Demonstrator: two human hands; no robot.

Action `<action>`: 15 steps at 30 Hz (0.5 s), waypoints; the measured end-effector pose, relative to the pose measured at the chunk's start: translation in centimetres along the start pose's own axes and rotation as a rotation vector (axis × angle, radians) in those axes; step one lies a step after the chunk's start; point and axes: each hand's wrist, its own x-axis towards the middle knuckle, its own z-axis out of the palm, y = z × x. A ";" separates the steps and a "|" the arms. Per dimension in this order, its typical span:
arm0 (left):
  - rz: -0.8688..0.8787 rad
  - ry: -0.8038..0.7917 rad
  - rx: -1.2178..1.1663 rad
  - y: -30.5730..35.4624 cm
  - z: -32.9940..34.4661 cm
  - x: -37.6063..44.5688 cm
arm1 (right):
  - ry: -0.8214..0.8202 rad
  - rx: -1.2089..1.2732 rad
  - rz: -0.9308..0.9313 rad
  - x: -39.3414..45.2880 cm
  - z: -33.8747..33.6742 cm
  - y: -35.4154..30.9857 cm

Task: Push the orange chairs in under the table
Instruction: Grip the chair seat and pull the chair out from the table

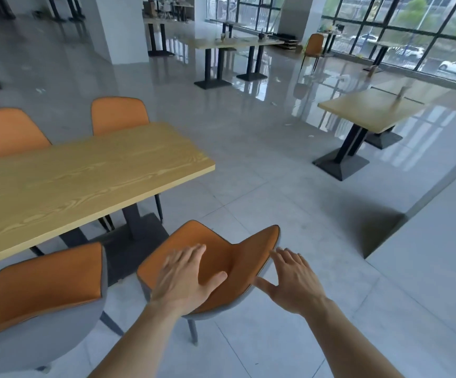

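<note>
A long wooden table (85,173) fills the left of the view. An orange chair (229,255) with a grey shell stands off its near right corner, turned at an angle, away from the table edge. My left hand (186,276) hovers over its backrest top with fingers spread. My right hand (292,279) is spread by the backrest's right edge; neither hand grips it. A second orange chair (52,285) stands at the near side on the left. Two more orange chairs (119,115) (5,132) sit along the far side.
A smaller wooden table (371,110) on a black pedestal stands to the right. A low white wall (426,255) runs along the right. Further tables (235,43) and another orange chair (314,46) stand near the windows. Pale tiled floor lies between.
</note>
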 end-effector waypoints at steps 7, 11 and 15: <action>-0.067 -0.048 -0.058 2.2 4.6 8.6 | -0.067 -0.015 -0.017 7.2 0.3 5.9; -0.490 -0.013 -0.080 4.7 6.9 11.7 | -0.238 -0.015 -0.285 20.5 -0.7 9.4; -0.535 -0.029 -0.010 3.7 6.2 9.5 | -0.243 -0.015 -0.322 21.4 0.1 7.3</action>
